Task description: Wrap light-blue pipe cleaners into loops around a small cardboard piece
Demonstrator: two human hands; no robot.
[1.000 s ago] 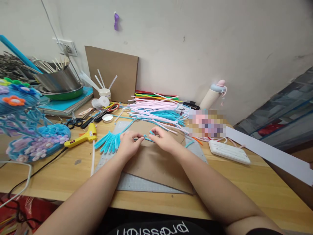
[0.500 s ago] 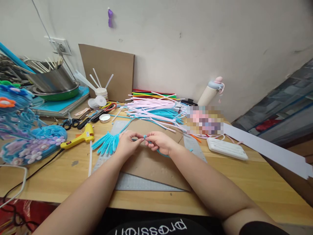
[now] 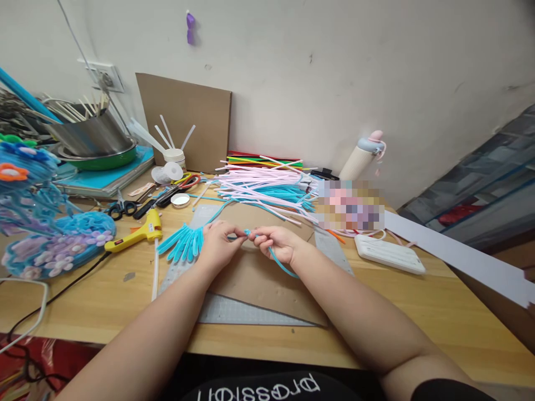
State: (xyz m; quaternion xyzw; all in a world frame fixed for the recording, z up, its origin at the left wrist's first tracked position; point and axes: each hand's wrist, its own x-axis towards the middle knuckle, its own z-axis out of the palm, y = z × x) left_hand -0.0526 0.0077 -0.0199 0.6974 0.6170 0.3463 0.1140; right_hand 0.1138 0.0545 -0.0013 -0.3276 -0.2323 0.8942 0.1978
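Over the cardboard sheet point(image 3: 267, 295), both hands pinch a blue pipe cleaner point(image 3: 279, 265). My left hand point(image 3: 222, 243) is closed on one end, thumb against forefinger. My right hand point(image 3: 273, 243) is curled around it close by, and a small twisted bit shows between the fingertips. From the right hand the free length bends down toward the wrist. A fan of looped blue pipe cleaners point(image 3: 181, 243) sticks out to the left of my left hand; whether it joins the held piece is hidden behind the fingers.
Pink pipe cleaners point(image 3: 259, 181) lie piled behind the hands. On the left are a yellow glue gun point(image 3: 140, 234), black scissors point(image 3: 121, 207) and a blue flowered piece point(image 3: 62, 245). A white power strip point(image 3: 388, 253) and a bottle point(image 3: 359, 159) stand right. A grey cutting mat point(image 3: 251, 313) lies under the cardboard.
My right hand has turned and curled its fingers, staying close to the left fingertips. The pipe cleaner's free length now hangs below the right hand. My left hand stays nearly in place.
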